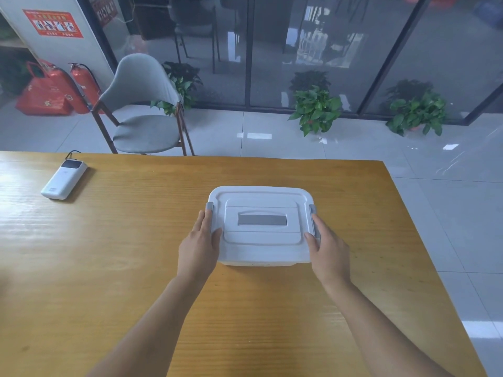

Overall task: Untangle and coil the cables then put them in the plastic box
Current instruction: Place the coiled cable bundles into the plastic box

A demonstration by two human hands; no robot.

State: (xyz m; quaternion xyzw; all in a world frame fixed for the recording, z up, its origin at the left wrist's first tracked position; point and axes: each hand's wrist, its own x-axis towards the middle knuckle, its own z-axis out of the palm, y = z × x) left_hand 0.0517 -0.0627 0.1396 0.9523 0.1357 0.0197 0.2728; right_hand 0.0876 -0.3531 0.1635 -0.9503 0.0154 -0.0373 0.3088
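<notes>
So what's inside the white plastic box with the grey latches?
Cannot tell. The white plastic box has its lid on, and the lid is opaque. Left hand and right hand press its sides. No cables show on the wooden table.

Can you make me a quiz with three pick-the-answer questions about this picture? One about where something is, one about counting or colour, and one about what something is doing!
1. Where is the power bank?
A. on the chair
B. far left of the table
C. on top of the box

2. How many potted plants stand on the floor?
A. one
B. three
C. five

3. Is the plastic box's lid on?
A. on
B. off
C. missing

Answers:
1 B: the power bank lies far left on the table.
2 B: three potted plants line the glass wall.
3 A: the lid covers the plastic box, between the left hand and right hand.
</notes>
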